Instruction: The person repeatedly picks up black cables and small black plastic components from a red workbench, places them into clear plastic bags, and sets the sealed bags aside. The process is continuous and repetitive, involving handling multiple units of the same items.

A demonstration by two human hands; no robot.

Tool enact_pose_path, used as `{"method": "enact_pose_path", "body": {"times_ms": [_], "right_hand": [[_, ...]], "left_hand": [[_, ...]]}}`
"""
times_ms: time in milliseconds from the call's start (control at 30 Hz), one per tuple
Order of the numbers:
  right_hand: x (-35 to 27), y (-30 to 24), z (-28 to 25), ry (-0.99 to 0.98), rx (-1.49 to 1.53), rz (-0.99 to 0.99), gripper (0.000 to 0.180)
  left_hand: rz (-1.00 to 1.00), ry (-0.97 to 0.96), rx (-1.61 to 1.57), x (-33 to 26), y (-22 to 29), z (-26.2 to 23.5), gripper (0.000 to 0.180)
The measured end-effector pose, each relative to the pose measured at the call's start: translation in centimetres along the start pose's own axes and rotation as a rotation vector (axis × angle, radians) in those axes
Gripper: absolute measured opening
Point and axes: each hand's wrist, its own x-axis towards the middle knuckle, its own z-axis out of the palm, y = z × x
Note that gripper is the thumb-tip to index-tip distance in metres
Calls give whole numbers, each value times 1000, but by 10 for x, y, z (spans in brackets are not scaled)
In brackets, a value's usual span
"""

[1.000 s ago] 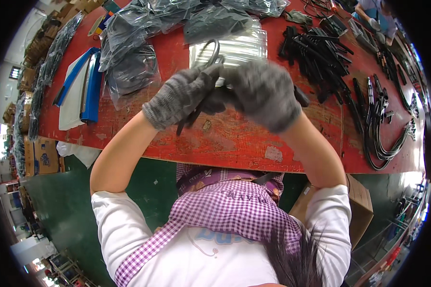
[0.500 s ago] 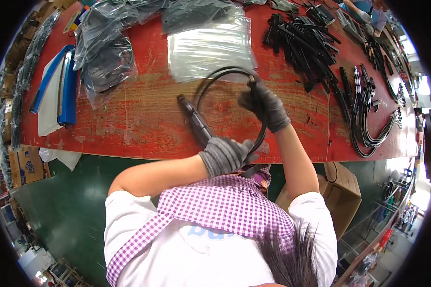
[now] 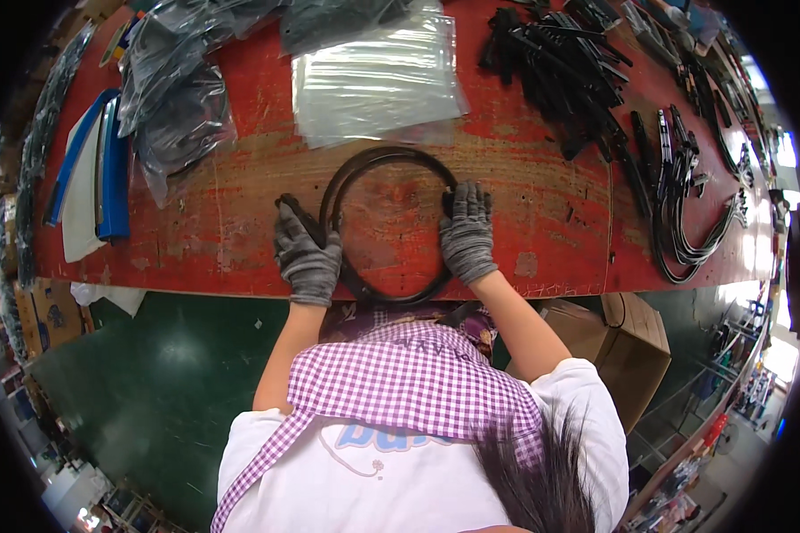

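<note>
Outward swings the left hand [image 3: 308,258], and the black cable [image 3: 398,155] is now a neat ring at the near edge of the desk [image 3: 542,204]! Hands apart: left clasping the thick black end beside the loop, right hand [image 3: 468,231] over the far side, grip unclear; coil looks formed, unbagged, clear bags [image 3: 378,89] beyond; lettering marks apron [image 3: 418,373] and shirt [image 3: 364,471]

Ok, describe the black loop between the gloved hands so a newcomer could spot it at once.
On the red table find the clear plastic stack; nearer the person, the black loop is between the left hand and right hand. It makes one round ring, unlike the open U of cables farther right.
</note>
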Motion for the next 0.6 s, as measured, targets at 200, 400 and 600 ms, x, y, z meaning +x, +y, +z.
{"method": "enact_pose_path", "body": {"times_ms": [200, 400, 600], "right_hand": [[10, -6, 5, -8, -47, -60, 48], [-14, 10, -4, -41, -54, 5, 58], [102, 92, -56, 332, 398, 46, 33]], "left_hand": [[720, -235, -80, -11, 64, 38, 89], [541, -130, 265, 8, 40, 22, 90], [550, 37, 10, 4, 21, 18, 77]]}}
